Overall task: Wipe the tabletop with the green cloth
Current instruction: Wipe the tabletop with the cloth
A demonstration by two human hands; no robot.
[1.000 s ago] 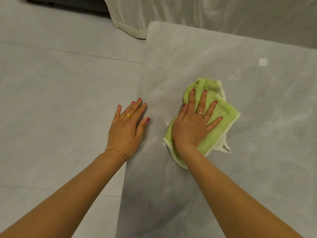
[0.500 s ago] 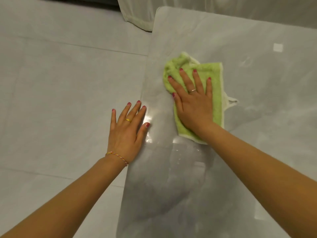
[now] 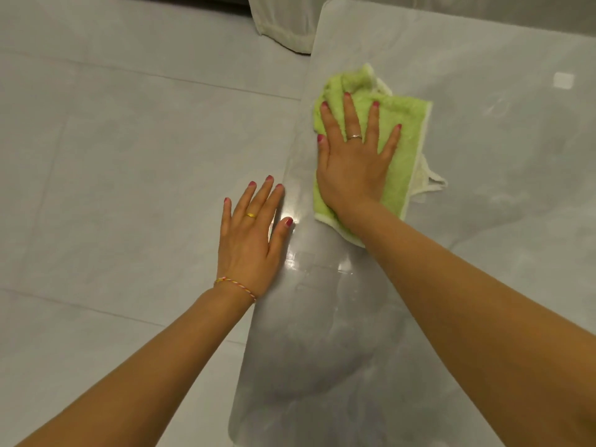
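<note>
1. Along the left edge of the tabletop (image 3: 483, 221), we find the green cloth (image 3: 403, 150) lying flat under the right hand (image 3: 351, 169). A second ago it lay nearer to us and further in from that edge; half a second ago it had already travelled away from us and toward the edge. It now sits slightly closer to the edge, with its far end bunched into a fold.

2. We press the cloth down with the right hand's fingers (image 3: 350, 117) spread wide and fully extended. They do not curl around the cloth; the palm and finger pads pin it to the surface. A pale border and a loose loop of the cloth show on its right side.

3. We keep the left hand (image 3: 248, 240) where it was in both earlier views: flat, fingers (image 3: 264, 198) extended and slightly apart, holding nothing, resting across the left edge of the tabletop with its thumb on the surface. We judge that it braces the body during the stroke.

4. We note a glossy patch with bright reflections between the two hands. It looks like a freshly wiped, damp strip, though we cannot confirm this.

5. We judge that the stroke has covered the near-left part of the tabletop. The far-left corner and the whole right side show faint streaks and a small pale square (image 3: 563, 80), so most of the surface remains to be wiped.

6. We note the floor (image 3: 129, 156) tiles lie directly beside the cloth's edge; a further push leftward risks sliding the cloth off the tabletop.
</note>
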